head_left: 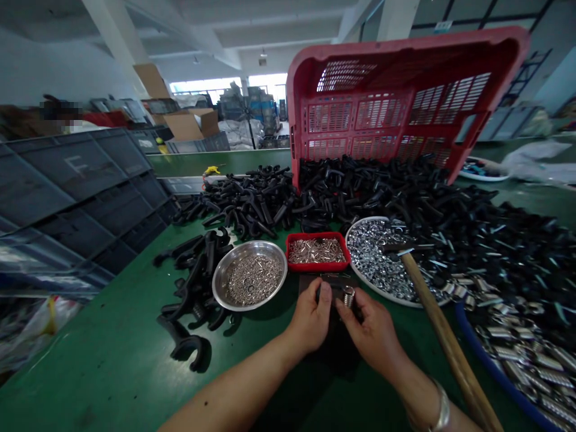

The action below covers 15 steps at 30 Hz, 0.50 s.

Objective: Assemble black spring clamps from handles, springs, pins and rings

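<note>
Right hand [375, 330]: fingers closed on metal spring [348, 296], near side of red tray [319, 267], above desk [112, 372]. Left hand [310, 318]: fingers curled, hold cannot be told. Probably mid-piece; black parts [207, 255] beside metal bowl [216, 287], large heap [256, 201] seemingly left.

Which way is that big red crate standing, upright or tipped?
Tipped: the red crate has its open side facing the worker, and black parts spread from inside it onto the green table.

Person's left hand [311, 318] and right hand [377, 330] bare; left forearm [245, 381] uncovered, bearing small round spot [206, 404]; shiny silver bracelet [443, 408], smooth curved band, around right wrist [416, 384]
</note>
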### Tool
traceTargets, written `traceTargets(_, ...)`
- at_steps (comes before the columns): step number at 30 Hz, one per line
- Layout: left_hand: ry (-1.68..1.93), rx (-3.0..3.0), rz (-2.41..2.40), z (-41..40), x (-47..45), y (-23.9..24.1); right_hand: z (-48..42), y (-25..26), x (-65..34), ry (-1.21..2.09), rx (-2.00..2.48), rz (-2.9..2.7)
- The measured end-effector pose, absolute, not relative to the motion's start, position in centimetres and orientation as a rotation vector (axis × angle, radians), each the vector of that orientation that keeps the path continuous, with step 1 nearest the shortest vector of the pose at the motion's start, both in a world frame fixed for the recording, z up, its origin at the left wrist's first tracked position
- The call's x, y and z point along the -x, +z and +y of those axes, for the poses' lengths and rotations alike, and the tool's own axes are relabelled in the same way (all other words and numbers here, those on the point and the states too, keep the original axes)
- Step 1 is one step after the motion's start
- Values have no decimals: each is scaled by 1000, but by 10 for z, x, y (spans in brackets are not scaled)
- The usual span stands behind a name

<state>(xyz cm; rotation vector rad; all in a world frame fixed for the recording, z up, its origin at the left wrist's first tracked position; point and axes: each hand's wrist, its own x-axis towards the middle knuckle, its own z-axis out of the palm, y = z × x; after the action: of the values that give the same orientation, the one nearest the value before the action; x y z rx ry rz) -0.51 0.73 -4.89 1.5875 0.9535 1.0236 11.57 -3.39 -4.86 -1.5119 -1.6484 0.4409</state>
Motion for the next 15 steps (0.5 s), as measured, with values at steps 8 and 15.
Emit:
traceTargets(8,818,-1457,896,13,9,-49,-31,-51,-126,568,1495,-1860)
traceTargets(15,707,-1338,949,13,7,-60,-19,-43,-134,966,1371,-1968)
